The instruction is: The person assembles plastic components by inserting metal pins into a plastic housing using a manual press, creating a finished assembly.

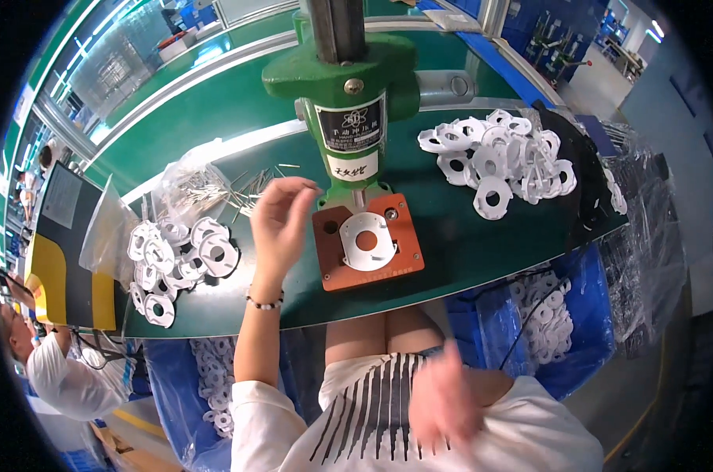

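A white ring-shaped plastic part (382, 245) lies flat on the orange fixture plate (404, 271) under the green hand press (355, 102). The metal ram (360, 198) ends just above the part's far edge. My left hand (282, 224) is raised at the plate's left side, thumb and fingertips pinched together near the press column. Whatever the pinch holds is too small to make out. Down in front of my lap, my right hand (447, 397) is smeared by motion, so its fingers cannot be read. Thin metal pins (250, 187) lie scattered beyond my left hand.
White parts lie heaped at the table's left (179, 259) and right (502, 153). Plastic bags (187, 185) rest behind the left heap. Blue bins with more parts stand below the table edge, left (164, 377) and right (592, 330). Another person (73, 377) is at far left.
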The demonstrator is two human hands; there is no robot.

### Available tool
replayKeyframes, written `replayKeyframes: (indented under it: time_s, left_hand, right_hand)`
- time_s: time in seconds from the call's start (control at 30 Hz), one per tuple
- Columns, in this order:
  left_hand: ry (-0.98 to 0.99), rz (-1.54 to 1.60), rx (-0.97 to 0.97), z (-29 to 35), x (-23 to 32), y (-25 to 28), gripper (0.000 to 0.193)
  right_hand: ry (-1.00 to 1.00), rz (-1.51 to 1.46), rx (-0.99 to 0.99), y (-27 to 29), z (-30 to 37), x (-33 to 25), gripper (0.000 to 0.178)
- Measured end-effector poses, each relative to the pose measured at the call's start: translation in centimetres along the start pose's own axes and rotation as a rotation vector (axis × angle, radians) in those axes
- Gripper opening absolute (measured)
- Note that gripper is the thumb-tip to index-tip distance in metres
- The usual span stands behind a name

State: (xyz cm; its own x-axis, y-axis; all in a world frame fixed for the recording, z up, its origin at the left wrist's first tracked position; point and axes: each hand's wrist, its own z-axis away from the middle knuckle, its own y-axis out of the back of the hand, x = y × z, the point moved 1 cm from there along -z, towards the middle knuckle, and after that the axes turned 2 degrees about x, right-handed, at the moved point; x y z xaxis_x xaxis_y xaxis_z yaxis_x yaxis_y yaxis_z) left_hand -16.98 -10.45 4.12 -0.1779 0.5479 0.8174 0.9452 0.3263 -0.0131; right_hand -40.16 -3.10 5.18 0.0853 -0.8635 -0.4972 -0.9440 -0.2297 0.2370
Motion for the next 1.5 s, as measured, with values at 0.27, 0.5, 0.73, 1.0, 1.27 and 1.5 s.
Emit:
replayKeyframes:
  time_s: [0.27, 0.5, 0.73, 1.0, 1.27, 1.5]
  left_hand:
    - [0.008, -0.349, -0.129, 1.2, 0.1, -2.9, 0.009]
    - [-0.016, -0.49, -0.152, 1.2, 0.5, -3.2, 0.01]
    - [-0.081, -0.515, -0.144, 1.2, 0.5, -3.2, 0.01]
    - [-0.078, -0.461, -0.156, 1.3, 0.7, -3.1, 0.01]
    - [-0.089, -0.514, -0.147, 1.2, 0.9, -3.2, 0.011]
    - [-0.106, -0.482, -0.221, 0.7, 0.9, -3.2, 0.013]
  right_hand:
    - [-0.118, 0.485, -0.058, -2.1, 1.7, 6.9, 0.024]
    - [-0.038, 0.445, 0.046, -2.6, 2.3, 7.6, 0.023]
    - [-0.032, 0.438, 0.041, -2.6, 2.4, 7.7, 0.024]
    - [-0.037, 0.443, 0.026, -2.7, 2.6, 7.8, 0.026]
    - [-0.051, 0.452, 0.01, -2.6, 2.8, 7.9, 0.026]
    - [-0.01, 0.46, 0.019, -2.4, 2.6, 7.8, 0.028]
